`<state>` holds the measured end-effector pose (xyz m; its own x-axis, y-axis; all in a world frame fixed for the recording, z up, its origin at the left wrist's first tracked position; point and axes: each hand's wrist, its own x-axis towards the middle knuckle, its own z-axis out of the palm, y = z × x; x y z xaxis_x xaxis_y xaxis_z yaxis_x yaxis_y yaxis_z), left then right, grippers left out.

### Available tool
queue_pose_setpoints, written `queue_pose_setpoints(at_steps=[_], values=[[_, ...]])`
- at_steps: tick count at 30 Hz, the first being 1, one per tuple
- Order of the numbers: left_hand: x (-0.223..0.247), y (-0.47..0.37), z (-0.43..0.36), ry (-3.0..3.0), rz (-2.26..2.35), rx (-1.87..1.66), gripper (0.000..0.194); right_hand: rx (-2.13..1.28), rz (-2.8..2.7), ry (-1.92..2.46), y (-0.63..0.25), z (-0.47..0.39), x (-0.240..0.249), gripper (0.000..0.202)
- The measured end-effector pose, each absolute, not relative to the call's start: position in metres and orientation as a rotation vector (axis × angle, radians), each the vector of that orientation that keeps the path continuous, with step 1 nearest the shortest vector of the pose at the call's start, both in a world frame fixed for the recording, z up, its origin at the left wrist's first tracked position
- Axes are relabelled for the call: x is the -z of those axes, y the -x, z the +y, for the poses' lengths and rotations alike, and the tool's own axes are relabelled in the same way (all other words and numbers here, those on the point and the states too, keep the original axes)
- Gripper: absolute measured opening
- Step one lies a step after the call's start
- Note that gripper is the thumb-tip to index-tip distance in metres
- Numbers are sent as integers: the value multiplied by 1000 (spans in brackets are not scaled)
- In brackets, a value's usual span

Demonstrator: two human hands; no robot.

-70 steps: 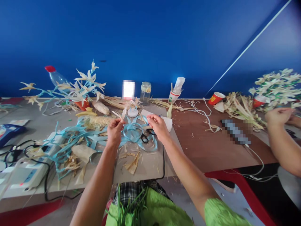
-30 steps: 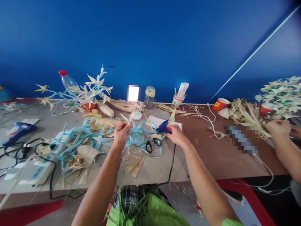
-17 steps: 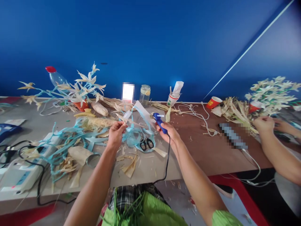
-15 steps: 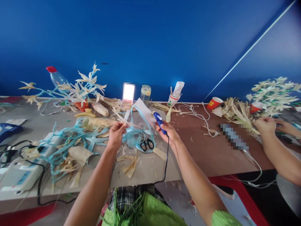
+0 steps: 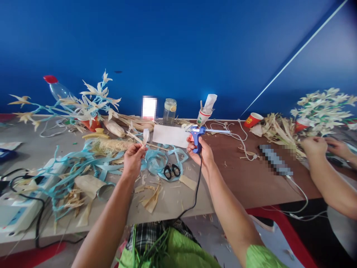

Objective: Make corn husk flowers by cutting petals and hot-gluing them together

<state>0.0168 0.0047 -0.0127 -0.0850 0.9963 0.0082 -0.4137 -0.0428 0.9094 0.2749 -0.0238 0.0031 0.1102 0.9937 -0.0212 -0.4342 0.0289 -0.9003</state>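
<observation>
My left hand (image 5: pixel 133 159) pinches a thin pale stick with a whitish strip (image 5: pixel 146 135) standing up at its end. In my right hand (image 5: pixel 205 153) is a blue hot glue gun (image 5: pixel 196 138), gripped by its handle with the nozzle pointing left. A glue stick (image 5: pixel 219 131) juts from its back, and its black cord (image 5: pixel 198 182) hangs to the table edge. Between the hands lies a white sheet (image 5: pixel 170 136). Below it are loops of light blue ribbon (image 5: pixel 155 160) and black-handled scissors (image 5: pixel 171 171).
Husk flowers on blue stems (image 5: pixel 97 93) stand in a red cup at left. A power strip (image 5: pixel 22 208), blue strips and husk scraps (image 5: pixel 152 199) cover the near left. Behind are a glass jar (image 5: pixel 170 111) and a paper cup (image 5: pixel 203 117). At right are a phone (image 5: pixel 275 160) and another person's hands (image 5: pixel 315 147).
The glue gun has turned from tilted to level, its nozzle now to the left. The whitish strip has swung upright in my left hand. The view has shifted slightly.
</observation>
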Motion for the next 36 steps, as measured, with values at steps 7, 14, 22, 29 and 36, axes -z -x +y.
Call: queue_pose_setpoints(at_steps=[7, 14, 22, 29, 36], values=[[13, -18, 4, -892, 942, -1445, 26, -1221, -924, 840, -268, -34, -24, 38], [14, -17, 2, -954, 933, -1428, 24, -1262, -1227, 902, -227, -53, -33, 40], [12, -18, 0, -949, 965, -1421, 24, -1030, -1607, 1113, -208, -64, -7, 30], [15, -19, 0, -972, 943, -1423, 21, -953, -1693, 1143, -205, -65, -7, 25], [10, -24, -3, -929, 876, -1409, 23, -862, -1744, 1183, -203, -67, -12, 22]])
